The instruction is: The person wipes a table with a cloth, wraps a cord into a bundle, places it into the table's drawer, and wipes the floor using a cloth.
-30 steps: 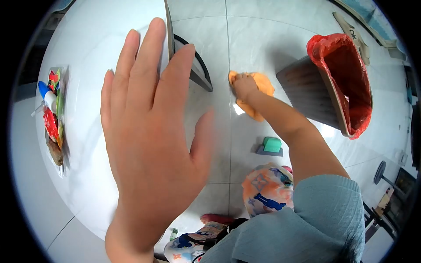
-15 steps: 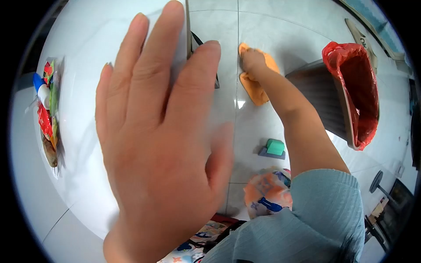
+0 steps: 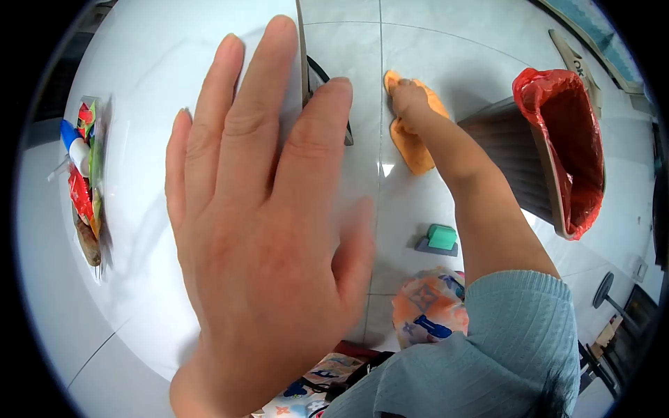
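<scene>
Large in the foreground is my left hand (image 3: 265, 237), back towards me and fingers stretched out. It holds nothing and appears over the edge of the white table (image 3: 132, 230); whether its palm touches the tabletop is hidden. To the right, my right hand (image 3: 410, 101) reaches down with its fingers closed on an orange cloth (image 3: 414, 155). Part of the cloth spreads below the hand against the tiled floor (image 3: 341, 42). I cannot tell how firmly it rests there.
Right of my right arm stands a grey bin (image 3: 512, 150) lined with a red bag (image 3: 589, 150). A green and grey tool (image 3: 442, 237) lies on the floor near my knee. Several colourful packets (image 3: 81, 195) and a blue-and-white bottle (image 3: 79, 155) sit along the table's left side.
My left hand sits slightly lower and further right in view, still spread. The table items and cloth have shifted slightly right and down in the picture. My right hand keeps its grip.
</scene>
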`<state>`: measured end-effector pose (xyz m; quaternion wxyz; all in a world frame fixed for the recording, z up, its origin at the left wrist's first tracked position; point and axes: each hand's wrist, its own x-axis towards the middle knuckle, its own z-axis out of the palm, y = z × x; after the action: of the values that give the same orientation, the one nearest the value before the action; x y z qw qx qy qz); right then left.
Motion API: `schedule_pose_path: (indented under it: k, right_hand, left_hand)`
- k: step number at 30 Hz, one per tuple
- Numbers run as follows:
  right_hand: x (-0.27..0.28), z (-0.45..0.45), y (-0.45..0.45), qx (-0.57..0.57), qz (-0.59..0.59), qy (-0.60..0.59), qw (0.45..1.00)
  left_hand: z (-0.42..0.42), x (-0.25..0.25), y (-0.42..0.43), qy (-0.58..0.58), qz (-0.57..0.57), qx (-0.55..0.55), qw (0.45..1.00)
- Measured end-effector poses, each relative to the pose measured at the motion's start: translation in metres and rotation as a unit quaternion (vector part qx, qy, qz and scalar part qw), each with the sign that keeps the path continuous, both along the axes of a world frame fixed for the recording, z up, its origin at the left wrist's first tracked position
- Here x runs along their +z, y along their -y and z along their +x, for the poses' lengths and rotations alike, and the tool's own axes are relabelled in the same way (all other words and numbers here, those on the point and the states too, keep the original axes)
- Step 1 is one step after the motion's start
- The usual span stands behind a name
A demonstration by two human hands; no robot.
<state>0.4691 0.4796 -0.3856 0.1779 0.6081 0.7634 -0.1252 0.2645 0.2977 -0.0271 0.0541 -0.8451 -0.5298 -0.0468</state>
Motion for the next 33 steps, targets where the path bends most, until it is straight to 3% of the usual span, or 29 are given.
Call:
schedule_pose_path:
  k: [4, 6, 8, 9, 11, 12, 14, 15, 17, 18, 20, 21, 25, 27, 28, 31, 33]
  right_hand:
    - [-0.007, 0.021, 0.057, 0.066, -0.014, -0.008, 0.998]
    - [-0.014, 0.036, 0.106, 0.148, 0.079, -0.065, 0.984]
    - [0.02, 0.036, 0.129, 0.149, -0.047, -0.098, 0.983]
    - [0.026, 0.038, 0.139, 0.149, -0.046, -0.097, 0.983]
    - [0.03, 0.04, 0.154, 0.107, 0.008, -0.21, 0.972]
    - [0.032, 0.039, 0.153, 0.11, 0.006, -0.21, 0.972]
    - [0.035, 0.037, 0.141, -0.017, 0.087, -0.354, 0.931]
    - [0.028, 0.036, 0.131, -0.018, 0.086, -0.355, 0.931]
    - [0.011, 0.034, 0.112, -0.142, 0.188, -0.42, 0.877]
    - [0.008, 0.033, 0.11, -0.146, 0.188, -0.42, 0.876]
    - [0.004, 0.03, 0.109, -0.049, 0.02, -0.199, 0.979]
    - [-0.046, 0.033, 0.122, 0.067, 0.248, -0.155, 0.954]
    - [-0.024, 0.019, 0.069, 0.069, 0.256, -0.134, 0.955]
    - [0.0, 0.004, 0.034, 0.009, 0.093, -0.043, 0.995]
    - [-0.001, 0.001, 0.032, 0.011, 0.093, -0.044, 0.995]
    - [-0.001, 0.002, 0.034, -0.013, 0.077, -0.037, 0.996]
    - [-0.004, 0.007, 0.054, 0.016, 0.051, -0.033, 0.998]
  left_hand:
    - [0.008, 0.007, 0.0, -0.007, 0.015, -0.01, 1.0]
    - [0.022, 0.017, 0.003, 0.066, -0.034, 0.055, 0.996]
    - [0.025, 0.021, 0.004, 0.085, -0.048, 0.078, 0.992]
    - [0.025, 0.02, 0.005, 0.083, -0.048, 0.079, 0.992]
    - [0.025, 0.017, 0.005, 0.085, -0.041, 0.079, 0.992]
    - [0.025, 0.016, 0.006, 0.087, -0.037, 0.08, 0.992]
    - [0.025, 0.015, 0.006, 0.084, -0.031, 0.082, 0.993]
    - [0.026, 0.015, 0.007, 0.08, -0.031, 0.081, 0.993]
    - [0.027, 0.015, 0.007, 0.08, -0.029, 0.079, 0.993]
    - [0.025, 0.012, 0.006, 0.083, -0.029, 0.077, 0.993]
    - [0.015, 0.002, 0.004, 0.044, 0.005, 0.042, 0.998]
    - [0.012, 0.0, 0.003, 0.023, 0.02, 0.026, 0.999]
    - [0.007, -0.003, 0.003, -0.041, 0.014, 0.021, 0.999]
    - [0.008, -0.004, 0.003, -0.048, 0.034, 0.018, 0.998]
    - [0.011, -0.001, 0.003, -0.05, 0.041, 0.018, 0.998]
    - [0.029, 0.013, 0.005, 0.056, 0.008, 0.03, 0.998]
    - [0.024, 0.013, 0.003, 0.064, 0.002, -0.009, 0.998]
